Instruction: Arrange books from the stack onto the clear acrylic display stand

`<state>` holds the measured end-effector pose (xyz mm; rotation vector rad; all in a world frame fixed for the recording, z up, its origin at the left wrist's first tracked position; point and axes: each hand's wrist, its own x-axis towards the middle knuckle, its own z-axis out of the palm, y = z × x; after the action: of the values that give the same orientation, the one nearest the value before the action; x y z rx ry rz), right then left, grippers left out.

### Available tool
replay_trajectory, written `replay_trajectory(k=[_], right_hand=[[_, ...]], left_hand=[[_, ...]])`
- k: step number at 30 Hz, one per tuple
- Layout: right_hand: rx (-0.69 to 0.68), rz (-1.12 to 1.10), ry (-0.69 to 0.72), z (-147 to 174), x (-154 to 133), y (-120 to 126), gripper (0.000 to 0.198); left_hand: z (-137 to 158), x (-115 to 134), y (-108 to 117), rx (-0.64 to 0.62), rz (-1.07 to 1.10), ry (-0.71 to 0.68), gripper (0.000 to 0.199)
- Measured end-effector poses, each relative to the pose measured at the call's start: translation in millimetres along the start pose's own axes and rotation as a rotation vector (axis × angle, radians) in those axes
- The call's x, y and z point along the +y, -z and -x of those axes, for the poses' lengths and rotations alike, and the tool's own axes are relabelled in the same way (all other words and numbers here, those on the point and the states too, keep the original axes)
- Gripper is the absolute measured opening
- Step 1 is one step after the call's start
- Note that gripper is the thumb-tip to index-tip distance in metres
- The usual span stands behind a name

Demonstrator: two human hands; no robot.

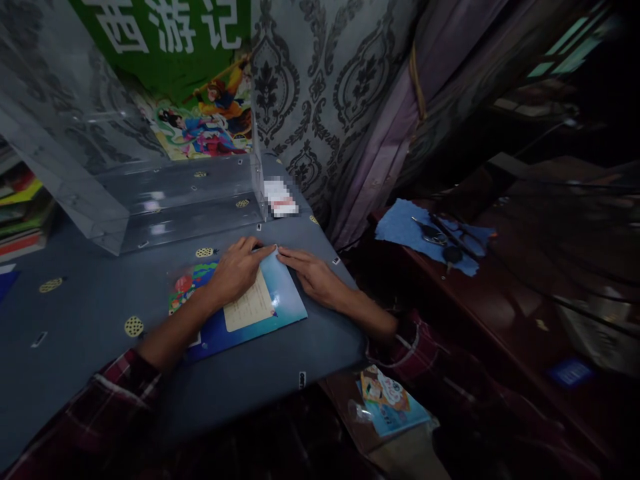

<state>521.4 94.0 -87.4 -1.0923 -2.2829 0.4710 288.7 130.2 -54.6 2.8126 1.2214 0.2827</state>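
Here, in the head view, a book (260, 310) on the desk (280, 357) is met at its far corner by left hand (235, 273) and right hand (316, 277), fingers (296, 255) extended, any pinch indiscernible; apparently the corner is being flattened, with light pressure called for next.

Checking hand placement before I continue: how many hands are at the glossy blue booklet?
2: the left hand lies over the booklet, a finger reaching its far corner; the right hand is along its right side, fingertips at that corner.
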Motion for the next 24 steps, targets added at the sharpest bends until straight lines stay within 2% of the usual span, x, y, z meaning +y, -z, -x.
replay_trajectory(k=[10,20,24], right_hand=[[0.050,0.061,0.081,11.3,1.6,-2.7,0.056],[0.025,0.067,0.104,41.0,-14.9,4.5,0.052],[0.035,0.033,0.117,54.0,-20.5,5.0,0.050]], left_hand=[[1.0,-0.6,-4.2,-0.008,-0.032,-0.062,0.060],[0.2,-3.2,-4.2,-0.050,0.035,-0.016,0.052],[-0.3,-4.6,-5.5,-0.022,0.032,-0.048,0.049]])
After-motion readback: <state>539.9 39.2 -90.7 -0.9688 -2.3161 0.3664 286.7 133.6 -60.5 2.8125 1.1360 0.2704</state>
